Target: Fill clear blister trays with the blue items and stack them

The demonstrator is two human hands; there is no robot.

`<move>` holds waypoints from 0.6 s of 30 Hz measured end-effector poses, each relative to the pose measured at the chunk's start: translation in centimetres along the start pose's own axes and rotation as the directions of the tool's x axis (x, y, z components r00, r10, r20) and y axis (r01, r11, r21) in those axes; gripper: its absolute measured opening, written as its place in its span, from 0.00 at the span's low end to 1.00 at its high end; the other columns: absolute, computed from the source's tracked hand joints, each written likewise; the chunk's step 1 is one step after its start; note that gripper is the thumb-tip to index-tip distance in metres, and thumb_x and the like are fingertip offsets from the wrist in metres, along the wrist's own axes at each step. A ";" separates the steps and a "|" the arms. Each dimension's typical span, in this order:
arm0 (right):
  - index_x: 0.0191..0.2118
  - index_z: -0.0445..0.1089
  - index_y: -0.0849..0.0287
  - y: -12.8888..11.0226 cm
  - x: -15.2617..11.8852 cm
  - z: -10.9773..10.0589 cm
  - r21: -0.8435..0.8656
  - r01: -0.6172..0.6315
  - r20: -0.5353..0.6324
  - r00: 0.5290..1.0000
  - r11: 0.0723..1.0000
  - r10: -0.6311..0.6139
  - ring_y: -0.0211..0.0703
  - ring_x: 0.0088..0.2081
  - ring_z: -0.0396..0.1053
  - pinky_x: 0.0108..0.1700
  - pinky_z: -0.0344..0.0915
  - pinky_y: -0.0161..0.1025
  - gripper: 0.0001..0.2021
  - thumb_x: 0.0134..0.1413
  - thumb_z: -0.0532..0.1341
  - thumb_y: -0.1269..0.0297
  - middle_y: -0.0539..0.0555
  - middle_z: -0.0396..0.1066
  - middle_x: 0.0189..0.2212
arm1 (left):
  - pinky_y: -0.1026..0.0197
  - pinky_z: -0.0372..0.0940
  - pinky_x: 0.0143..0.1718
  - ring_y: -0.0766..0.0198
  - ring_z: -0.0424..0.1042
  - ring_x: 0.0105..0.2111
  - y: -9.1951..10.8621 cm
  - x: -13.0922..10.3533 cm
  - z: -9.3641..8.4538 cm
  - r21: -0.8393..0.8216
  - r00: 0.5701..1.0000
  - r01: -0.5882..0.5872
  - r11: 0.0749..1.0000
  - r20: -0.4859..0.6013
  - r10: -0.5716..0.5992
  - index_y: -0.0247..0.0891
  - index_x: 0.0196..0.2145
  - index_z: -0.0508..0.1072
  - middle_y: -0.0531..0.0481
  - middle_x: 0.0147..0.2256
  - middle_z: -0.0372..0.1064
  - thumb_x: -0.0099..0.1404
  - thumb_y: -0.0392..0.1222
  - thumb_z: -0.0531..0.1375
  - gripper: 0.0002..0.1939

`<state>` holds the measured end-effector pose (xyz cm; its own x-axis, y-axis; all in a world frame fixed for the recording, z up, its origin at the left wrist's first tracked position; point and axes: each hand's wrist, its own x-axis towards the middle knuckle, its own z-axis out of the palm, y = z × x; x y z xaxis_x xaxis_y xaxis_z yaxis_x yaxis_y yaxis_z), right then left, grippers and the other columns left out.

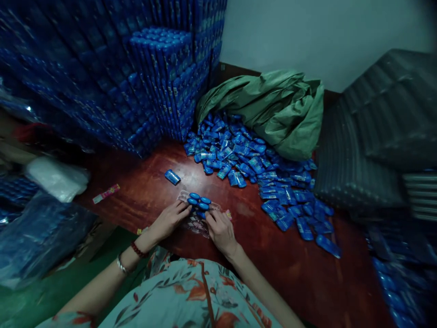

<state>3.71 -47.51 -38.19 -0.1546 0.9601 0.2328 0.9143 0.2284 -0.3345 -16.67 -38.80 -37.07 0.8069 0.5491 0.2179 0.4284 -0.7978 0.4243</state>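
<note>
Several small blue packets (204, 206) stand upright in a group, their rounded ends facing up, in what looks like a clear plastic tray (198, 227) close to the table's front edge. At the group's left side, my left hand (170, 219) has its fingers bent and closed against a blue packet. On the other side my right hand (221, 230) pinches a blue packet (201, 214) at the near end of the group. The fingers partly cover both packets. One loose blue packet (172, 177) lies flat on the table, beyond my left hand.
A large pile of blue packets (246, 155) spills from a green sack (290, 114). Tall stacks of filled blue trays (164, 77) rise at the back left. Dark stacked trays (358, 150) stand at right. A pink strip (106, 193) lies on the reddish-brown table (136, 182).
</note>
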 end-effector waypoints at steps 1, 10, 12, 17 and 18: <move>0.43 0.69 0.58 -0.3 0.4 -0.4 -0.044 0.009 0.032 0.999 0.999 -0.008 0.43 0.34 0.66 0.38 0.61 0.39 0.11 0.60 0.51 0.72 0.56 0.69 0.32 | 0.54 0.67 0.46 0.58 0.66 0.46 0.1 0.1 -0.1 0.003 1.000 -0.006 1.000 0.023 0.006 0.38 0.51 0.66 0.42 0.46 0.67 0.68 0.35 0.46 0.17; 0.46 0.65 0.60 -3.6 3.7 -0.9 -0.216 0.041 0.147 0.989 0.976 -0.009 0.46 0.38 0.66 0.41 0.65 0.44 0.12 0.56 0.55 0.75 0.58 0.68 0.35 | 0.52 0.66 0.49 0.56 0.64 0.51 -0.3 -0.5 2.2 0.027 0.987 -0.053 0.998 -0.148 0.056 0.44 0.56 0.63 0.42 0.48 0.67 0.67 0.33 0.48 0.21; 0.47 0.64 0.60 -3.1 3.6 -0.8 -0.236 0.054 0.133 0.991 0.970 -0.023 0.45 0.38 0.67 0.41 0.65 0.42 0.12 0.57 0.55 0.74 0.56 0.68 0.36 | 0.53 0.66 0.47 0.55 0.65 0.49 -0.7 -1.1 3.1 0.068 0.966 -0.039 0.997 -0.253 0.055 0.47 0.59 0.59 0.41 0.49 0.66 0.66 0.33 0.48 0.25; 0.53 0.63 0.58 -1.1 2.5 -0.5 -0.203 0.048 0.003 0.999 0.978 -0.048 0.43 0.36 0.66 0.37 0.64 0.38 0.15 0.61 0.51 0.71 0.55 0.69 0.36 | 0.56 0.66 0.42 0.55 0.68 0.46 -1.3 -1.5 4.4 0.154 0.930 0.080 0.985 -0.367 -0.018 0.53 0.60 0.56 0.43 0.50 0.65 0.66 0.33 0.48 0.27; 0.52 0.64 0.57 -0.9 2.4 -0.4 -0.202 0.042 -0.024 0.999 0.979 -0.048 0.43 0.36 0.65 0.36 0.63 0.39 0.15 0.61 0.50 0.70 0.55 0.69 0.35 | 0.57 0.66 0.42 0.56 0.68 0.45 -1.5 -1.2 4.6 0.146 0.927 0.072 0.987 -0.375 -0.012 0.53 0.60 0.57 0.43 0.49 0.66 0.66 0.34 0.48 0.26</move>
<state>2.70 -45.42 -36.95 -0.1890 0.9439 0.2707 0.9637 0.2313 -0.1334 -16.41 -39.42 -41.95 0.5904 0.6119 0.5264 0.5396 -0.7842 0.3063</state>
